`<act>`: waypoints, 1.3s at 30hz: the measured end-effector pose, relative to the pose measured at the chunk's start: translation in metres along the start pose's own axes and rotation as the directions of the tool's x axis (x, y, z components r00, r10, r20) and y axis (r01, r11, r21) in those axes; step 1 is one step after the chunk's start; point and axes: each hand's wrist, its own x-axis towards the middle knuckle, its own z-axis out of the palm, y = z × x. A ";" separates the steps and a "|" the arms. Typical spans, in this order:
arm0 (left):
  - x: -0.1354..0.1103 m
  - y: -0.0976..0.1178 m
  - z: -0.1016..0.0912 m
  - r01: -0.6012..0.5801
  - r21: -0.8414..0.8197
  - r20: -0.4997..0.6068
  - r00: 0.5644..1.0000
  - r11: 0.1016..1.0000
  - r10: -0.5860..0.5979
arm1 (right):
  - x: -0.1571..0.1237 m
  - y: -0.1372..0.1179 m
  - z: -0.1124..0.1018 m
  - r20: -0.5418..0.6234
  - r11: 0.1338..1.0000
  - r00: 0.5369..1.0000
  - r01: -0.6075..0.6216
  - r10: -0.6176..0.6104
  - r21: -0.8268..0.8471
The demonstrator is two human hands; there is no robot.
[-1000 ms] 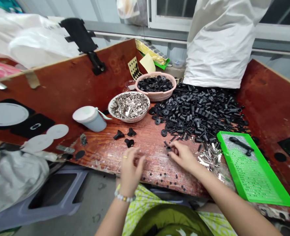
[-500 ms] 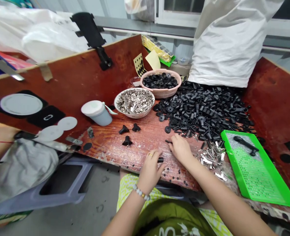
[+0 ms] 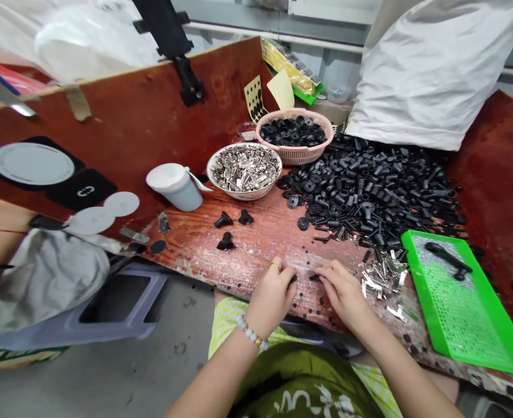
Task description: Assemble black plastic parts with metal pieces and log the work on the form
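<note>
My left hand, wearing a ring and a bead bracelet, is closed around a short black plastic tube; only its end shows past the fingers. Just to its right, my right hand pinches a small dark rod-like piece, pointing at the tube with a gap between. Both hands are low over the front of the red-brown table. Three black flared parts stand or lie to the left, one being the nearest flared part. Loose silver metal clips lie right of my right hand.
A large heap of black plastic parts covers the back right, before a white sack. A bowl of metal clips, a pink basket and a lidded cup stand behind. A green tray lies right; another person's arm is left.
My right hand has come back from the small parts, nearer my body, with the dark piece. My left hand has closed around the black tube and turned toward the right hand. The view has shifted slightly.
</note>
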 end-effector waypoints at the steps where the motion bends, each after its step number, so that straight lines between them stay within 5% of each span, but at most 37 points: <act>1: 0.001 -0.001 0.004 -0.010 -0.019 0.009 1.000 1.000 0.010 | -0.002 0.000 0.003 -0.010 1.000 1.000 0.026 -0.026 -0.015; 7: -0.001 -0.008 0.023 -0.005 -0.087 -0.046 0.999 0.996 0.001 | -0.005 0.002 0.014 -0.046 0.998 0.998 0.048 -0.046 0.046; 12: -0.005 -0.008 0.022 0.037 -0.081 -0.058 0.997 0.996 -0.042 | -0.002 0.000 0.002 -0.060 0.997 0.998 -0.013 0.017 0.076; 18: -0.005 -0.008 0.020 0.001 -0.066 -0.030 1.000 0.998 -0.003 | -0.001 -0.012 -0.011 -0.060 0.995 0.997 0.049 -0.044 0.090; 34: -0.002 -0.014 0.021 -0.024 -0.156 -0.021 1.000 0.988 0.021 | 0.020 -0.018 0.006 0.288 0.937 0.926 0.301 -0.243 -0.179; 39: -0.001 -0.014 0.021 -0.023 -0.155 -0.027 0.999 0.988 0.019 | 0.019 -0.013 0.011 0.238 0.967 0.946 0.244 -0.221 -0.069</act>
